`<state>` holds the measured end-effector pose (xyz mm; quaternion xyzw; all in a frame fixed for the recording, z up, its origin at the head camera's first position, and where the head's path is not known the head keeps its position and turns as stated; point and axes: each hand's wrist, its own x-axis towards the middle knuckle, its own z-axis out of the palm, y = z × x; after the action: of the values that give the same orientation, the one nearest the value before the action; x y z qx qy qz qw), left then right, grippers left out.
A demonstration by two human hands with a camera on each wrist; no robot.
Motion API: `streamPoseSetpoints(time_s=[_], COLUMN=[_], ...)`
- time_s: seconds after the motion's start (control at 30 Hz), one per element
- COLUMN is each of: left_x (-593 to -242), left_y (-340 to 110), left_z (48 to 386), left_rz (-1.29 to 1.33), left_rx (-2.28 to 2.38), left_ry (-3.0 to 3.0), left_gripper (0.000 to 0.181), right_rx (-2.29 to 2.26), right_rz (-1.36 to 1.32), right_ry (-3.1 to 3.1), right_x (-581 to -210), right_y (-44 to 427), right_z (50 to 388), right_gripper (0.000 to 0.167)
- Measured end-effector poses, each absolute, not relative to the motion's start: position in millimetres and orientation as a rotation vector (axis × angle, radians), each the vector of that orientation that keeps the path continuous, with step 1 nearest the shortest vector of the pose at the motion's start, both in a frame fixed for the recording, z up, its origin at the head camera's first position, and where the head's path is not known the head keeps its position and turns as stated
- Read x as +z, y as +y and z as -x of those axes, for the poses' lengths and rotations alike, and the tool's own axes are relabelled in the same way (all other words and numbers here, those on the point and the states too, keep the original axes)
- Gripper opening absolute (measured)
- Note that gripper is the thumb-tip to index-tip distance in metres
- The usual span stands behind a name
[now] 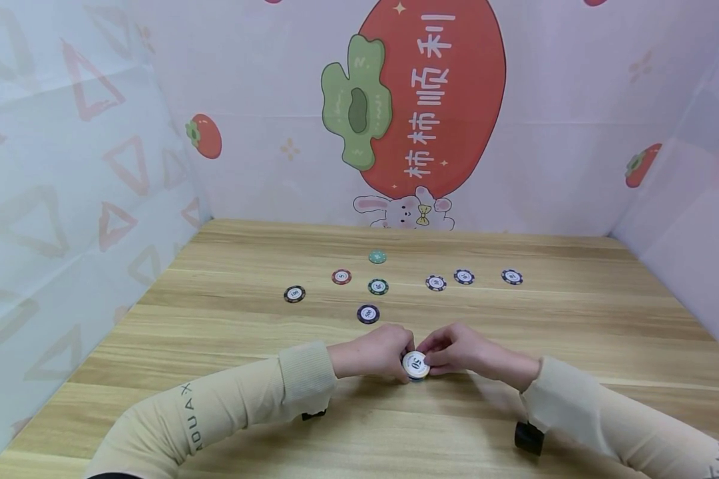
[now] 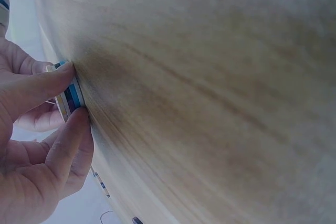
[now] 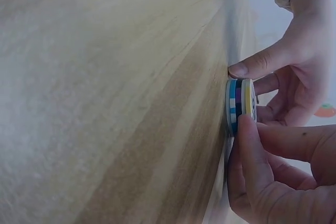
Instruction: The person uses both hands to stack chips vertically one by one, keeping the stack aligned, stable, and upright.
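A short stack of poker chips (image 1: 416,365) stands on the table between both hands, topped by a white chip marked 50. Blue, dark and yellow edges show on the stack (image 3: 235,100) in the right wrist view. My left hand (image 1: 375,351) holds the stack from the left, thumb and fingers at its rim. From the other side, my right hand (image 1: 463,350) pinches the stack's edge near the top. In the left wrist view the thumb and a finger lie against the rim of the stack (image 2: 72,94). The stack's underside is hidden.
Loose chips lie flat beyond the hands: a dark 500 chip (image 1: 368,314), a black 100 chip (image 1: 295,294), a red chip (image 1: 341,277), two green ones (image 1: 378,287), and three dark-edged 10 chips (image 1: 436,283). Printed cloth walls (image 1: 263,173) border the wooden table (image 1: 216,346).
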<state>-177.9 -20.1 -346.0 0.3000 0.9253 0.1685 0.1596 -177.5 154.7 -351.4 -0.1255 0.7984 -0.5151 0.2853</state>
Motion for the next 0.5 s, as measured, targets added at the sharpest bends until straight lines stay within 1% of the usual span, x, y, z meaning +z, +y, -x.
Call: streamPoseSetpoints(time_s=[0.27, 0.5], left_x=[-346, -346], left_y=[-20, -19], left_z=[178, 178], left_rz=[-0.846, -0.869], left_rx=[0.480, 0.450], left_ry=[2.641, 2.655], left_gripper=[0.029, 0.030], right_rx=[-1.299, -1.052], right_rz=[0.401, 0.716], right_ry=[2.211, 2.501], right_x=[-351, -355], right_y=[154, 162], right_z=[180, 196], right_gripper=[0.022, 0.017])
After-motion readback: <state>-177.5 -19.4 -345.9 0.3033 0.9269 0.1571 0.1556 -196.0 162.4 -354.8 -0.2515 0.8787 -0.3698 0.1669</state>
